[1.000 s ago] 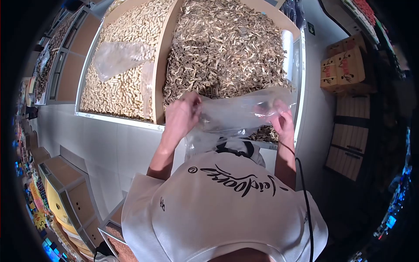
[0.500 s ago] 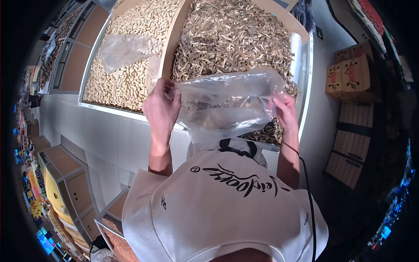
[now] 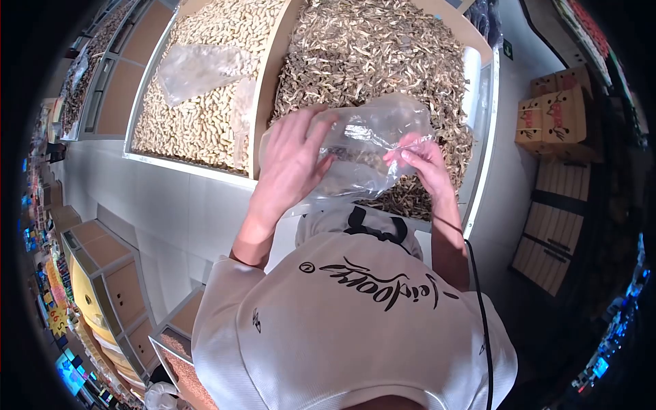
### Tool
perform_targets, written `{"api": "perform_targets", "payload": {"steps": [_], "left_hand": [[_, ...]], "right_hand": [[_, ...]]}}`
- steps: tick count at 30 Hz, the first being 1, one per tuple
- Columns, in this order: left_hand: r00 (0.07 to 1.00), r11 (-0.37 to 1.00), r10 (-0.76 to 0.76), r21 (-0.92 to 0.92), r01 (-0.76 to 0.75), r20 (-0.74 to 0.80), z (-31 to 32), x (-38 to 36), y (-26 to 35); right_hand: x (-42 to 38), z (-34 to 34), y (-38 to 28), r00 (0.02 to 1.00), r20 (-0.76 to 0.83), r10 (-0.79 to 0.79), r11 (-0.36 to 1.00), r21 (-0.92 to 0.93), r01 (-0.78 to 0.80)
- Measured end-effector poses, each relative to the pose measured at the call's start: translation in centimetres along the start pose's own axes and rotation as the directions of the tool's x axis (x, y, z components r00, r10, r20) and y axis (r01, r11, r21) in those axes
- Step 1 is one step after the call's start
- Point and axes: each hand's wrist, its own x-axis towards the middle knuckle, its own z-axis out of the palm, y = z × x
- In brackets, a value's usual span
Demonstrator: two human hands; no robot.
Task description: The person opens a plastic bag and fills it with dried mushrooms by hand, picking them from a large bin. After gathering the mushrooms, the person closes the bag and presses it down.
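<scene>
A clear plastic bag stretches between my hands above the front of a bin of dried brown flakes or shreds. My right hand pinches the bag's right side, thumb against fingers. At the bag's left end, my left hand has its fingers extended and its thumb apart. Its palm side lies against or just over the film; exact contact is hard to make out. Through the bag some of the brown goods show.
Left of a wooden divider lie unshelled peanuts with another plastic bag on top. A white roll stands at the bin's right edge. Cardboard boxes are stacked at the right. A cable runs down my right side.
My left hand has let go of its pinch on the bag's left edge, spread its fingers and moved right. My right hand has shifted slightly left, and the bag has bunched narrower.
</scene>
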Motion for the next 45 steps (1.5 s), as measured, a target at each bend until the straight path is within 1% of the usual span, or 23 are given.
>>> {"api": "perform_targets", "payload": {"steps": [1, 4, 5, 8, 9, 12, 13, 17, 20, 23, 25, 26, 28, 31, 32, 36, 38, 39, 41, 42, 44, 45], "left_hand": [[0.996, 0.998, 0.07, 0.001, -0.07, 0.06, 0.3, 0.4, 0.4], [0.959, 0.966, 0.257, 0.01, -0.26, 0.117, 2.3, 1.3, 0.5], [0.949, 0.953, 0.294, 0.044, -0.3, 0.111, 2.8, 1.6, 0.6], [0.92, 0.934, 0.34, 0.044, -0.354, 0.196, 3.9, 2.1, 0.2], [0.915, 0.929, 0.352, 0.046, -0.368, 0.196, 4.3, 2.1, 0.0], [0.904, 0.917, 0.38, 0.044, -0.395, 0.193, 4.9, 2.3, -0.8], [0.903, 0.917, 0.384, 0.034, -0.397, 0.194, 4.9, 2.2, -0.8], [0.92, 0.928, 0.364, 0.022, -0.371, 0.143, 4.2, 2.6, 0.5], [0.917, 0.923, 0.37, 0.048, -0.381, 0.15, 5.2, 2.7, 0.6], [0.939, 0.94, 0.328, 0.059, -0.335, 0.103, 6.7, 2.4, 0.1], [0.94, 0.941, 0.335, 0.02, -0.337, 0.065, 7.5, 2.4, -0.4], [0.94, 0.941, 0.337, -0.001, -0.337, 0.047, 7.7, 2.5, -0.7], [0.946, 0.946, 0.323, 0.016, -0.323, -0.008, 7.1, 3.0, -1.2], [0.952, 0.955, 0.297, 0.04, -0.294, -0.079, 6.5, 3.6, -2.6], [0.953, 0.958, 0.287, 0.047, -0.284, -0.101, 6.4, 3.7, -3.0], [0.959, 0.963, 0.263, 0.092, -0.254, -0.107, 5.9, 4.0, -4.3], [0.962, 0.971, 0.234, 0.09, -0.223, -0.139, 5.3, 4.2, -4.5], [0.967, 0.976, 0.211, 0.089, -0.2, -0.144, 5.1, 4.3, -5.0], [0.974, 0.984, 0.17, 0.088, -0.158, -0.15, 4.6, 4.5, -5.5], [0.98, 0.988, 0.147, 0.075, -0.138, -0.135, 4.3, 4.5, -5.6], [0.99, 0.994, 0.098, 0.049, -0.094, -0.102, 3.9, 4.4, -5.6], [0.993, 0.993, 0.112, 0.025, -0.112, -0.041, 3.6, 4.4, -5.6]], "right_hand": [[0.0, 0.4, -0.2, 1.0, 0.002, 0.004, 1.0, 0.019, -0.004], [-0.2, 0.9, -0.2, 1.0, 0.0, 0.014, 0.998, -0.058, -0.014], [-0.3, 1.0, 0.0, 1.0, 0.011, -0.004, 0.999, -0.049, 0.004], [-0.8, 1.3, -0.1, 0.998, -0.026, 0.052, 0.996, -0.067, -0.054], [-0.8, 1.3, -0.2, 0.997, -0.038, 0.072, 0.993, -0.092, -0.075], [-1.1, 1.3, -0.4, 0.997, -0.051, 0.063, 0.989, -0.134, -0.07], [-1.2, 1.2, 0.1, 0.998, -0.053, 0.04, 0.996, -0.083, -0.044], [-1.3, 1.3, 0.0, 0.998, -0.053, 0.038, 0.994, -0.098, -0.043], [-1.2, 1.5, -0.2, 0.999, -0.042, 0.035, 0.995, -0.09, -0.038], [-0.9, 1.6, -0.3, 0.999, -0.028, 0.021, 0.999, -0.048, -0.022], [-0.9, 1.7, -0.5, 1.0, -0.019, 0.012, 1.0, -0.021, -0.012], [-1.0, 1.6, -0.4, 1.0, -0.023, 0.011, 1.0, 0.011, -0.01], [-1.2, 1.4, 0.1, 1.0, -0.029, 0.012, 0.997, 0.075, -0.01], [-1.7, -0.3, -0.1, 0.998, 0.054, 0.01, 0.999, -0.053, -0.007], [-2.0, -0.9, 0.0, 0.999, 0.051, 0.017, 0.999, -0.032, -0.015], [-3.2, -2.8, 0.5, 0.999, 0.033, 0.038, 0.999, 0.022, -0.039], [-3.6, -3.3, 0.2, 0.998, 0.03, 0.048, 0.997, 0.061, -0.05], [-3.8, -3.8, 0.4, 1.0, 0.0, 0.027, 1.0, 0.01, -0.027], [-4.0, -4.5, 0.9, 1.0, -0.017, -0.01, 0.997, 0.079, 0.012], [-4.0, -4.8, 1.0, 0.999, -0.025, -0.028, 0.993, 0.113, 0.031], [-3.9, -5.3, 1.5, 0.998, -0.047, -0.046, 0.996, 0.076, 0.049], [-3.7, -5.2, 1.4, 0.997, -0.06, -0.047, 0.997, 0.056, 0.05]]}}
